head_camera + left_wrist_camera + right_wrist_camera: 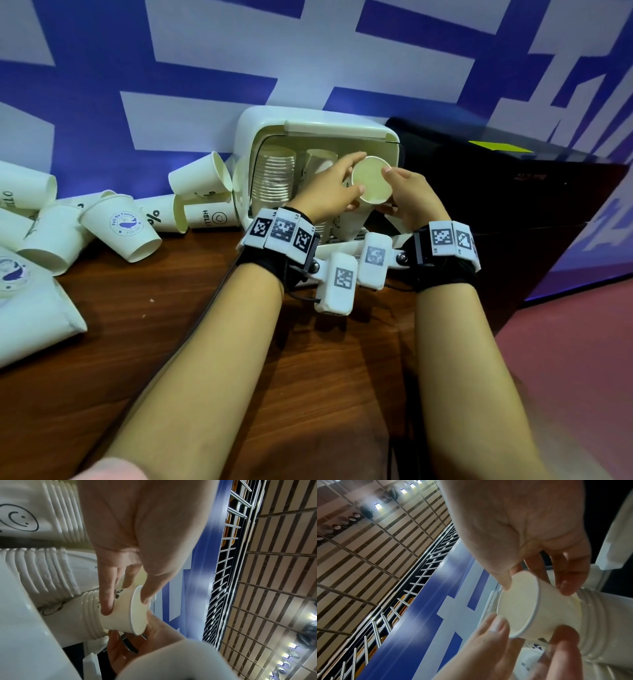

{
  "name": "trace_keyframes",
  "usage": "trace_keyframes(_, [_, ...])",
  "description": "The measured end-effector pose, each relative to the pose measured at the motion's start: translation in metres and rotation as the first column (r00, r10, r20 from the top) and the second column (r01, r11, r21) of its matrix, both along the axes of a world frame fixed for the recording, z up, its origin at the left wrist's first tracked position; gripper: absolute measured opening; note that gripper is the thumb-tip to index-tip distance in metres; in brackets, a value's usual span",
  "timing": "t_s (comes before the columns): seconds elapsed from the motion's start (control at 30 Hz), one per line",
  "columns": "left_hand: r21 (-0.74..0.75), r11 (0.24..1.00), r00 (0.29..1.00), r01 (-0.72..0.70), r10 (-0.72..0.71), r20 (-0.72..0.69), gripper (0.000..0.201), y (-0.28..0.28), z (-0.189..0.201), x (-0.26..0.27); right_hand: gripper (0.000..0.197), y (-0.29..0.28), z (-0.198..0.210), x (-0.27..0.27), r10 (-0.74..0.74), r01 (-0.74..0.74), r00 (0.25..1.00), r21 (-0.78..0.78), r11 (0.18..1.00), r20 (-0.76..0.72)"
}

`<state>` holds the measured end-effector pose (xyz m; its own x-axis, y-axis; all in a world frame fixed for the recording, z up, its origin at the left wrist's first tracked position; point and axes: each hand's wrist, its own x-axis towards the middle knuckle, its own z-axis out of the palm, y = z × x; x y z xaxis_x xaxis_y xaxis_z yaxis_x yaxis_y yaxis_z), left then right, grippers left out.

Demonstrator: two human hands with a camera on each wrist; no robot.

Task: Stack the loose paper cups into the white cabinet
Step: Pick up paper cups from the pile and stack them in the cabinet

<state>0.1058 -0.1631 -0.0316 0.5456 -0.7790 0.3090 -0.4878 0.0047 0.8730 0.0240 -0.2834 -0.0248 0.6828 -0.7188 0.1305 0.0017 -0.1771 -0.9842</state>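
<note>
Both hands pinch the same paper cup (371,180) by its upper wall and rim: the left hand (329,188) has its thumb on the rolled rim and its fingers (107,601) curled along the side, and the right hand (412,198) closes on the opposite side with its thumb at the rim and its fingers (568,584) lower on the wall. The cup sits mouth-up, partly nested into the top of a stack of cups (91,615) that stands at the front right of the open white cabinet (263,120); it is not yet seated down to the ridged rims below it. Another, taller stack (274,178) stands at the left inside the cabinet. A cup like this should be very light and thin-walled, so it will likely dent or go oval if squeezed mid-wall; the stiff rolled rim is the safest place to hold and press, evenly from both sides, so it slides straight down rather than jamming crooked. The smooth wall may slip under dry fingers. It is plain white with a cream inside and a small dark print on the side, partly hidden by the fingers. More loose cups (120,226) lie tumbled on the wooden table (171,308) to the left.
</note>
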Motion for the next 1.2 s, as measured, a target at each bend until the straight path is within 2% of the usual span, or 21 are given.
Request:
trace_keyframes(0.13, [0.092,0.994,0.997,-0.066,0.061,0.050,0.067,-0.002,-0.002,0.000,0.027,-0.001,0.001,0.002,-0.038,0.039,0.999,0.068,0.997,-0.023])
trace_keyframes(0.27, [0.232,0.967,0.988,-0.105,0.074,0.138,0.071,-0.005,-0.004,0.001,0.016,-0.004,-0.003,0.003,-0.036,0.039,0.998,0.060,0.997,-0.055])
trace_keyframes(0.37, [0.290,0.951,0.985,-0.109,0.064,0.161,0.054,-0.006,-0.006,0.001,0.029,-0.008,-0.005,0.000,-0.045,0.049,0.996,0.048,0.998,-0.072])
trace_keyframes(0.43, [0.304,0.944,0.979,-0.124,0.065,0.195,0.046,-0.005,-0.007,0.001,0.026,-0.010,-0.006,-0.002,-0.052,0.056,0.995,0.048,0.997,-0.082])
trace_keyframes(0.77, [0.346,0.916,0.936,-0.203,0.078,0.343,0.038,-0.001,-0.008,0.001,0.021,-0.007,-0.008,0.001,-0.099,0.087,0.968,-0.062,0.994,-0.230])
trace_keyframes(0.87, [0.354,0.910,0.937,-0.216,0.091,0.338,0.033,0.001,-0.006,0.000,0.022,-0.001,-0.007,0.001,-0.024,0.013,0.968,-0.045,0.999,-0.251])
trace_keyframes(0.97, [0.361,0.914,0.963,-0.185,0.094,0.254,0.029,0.000,-0.007,0.000,0.018,0.004,-0.008,0.002,0.012,-0.020,0.968,-0.029,0.999,-0.250])
trace_keyframes(1.13, [0.376,0.909,0.973,-0.179,0.108,0.204,0.039,0.001,-0.004,-0.002,0.048,0.006,-0.010,0.005,0.022,-0.025,0.970,-0.009,1.000,-0.240])
trace_keyframes(1.2, [0.379,0.908,0.973,-0.178,0.105,0.204,0.040,0.002,-0.002,-0.003,0.049,0.007,-0.009,0.005,0.005,-0.009,0.970,-0.013,1.000,-0.243])
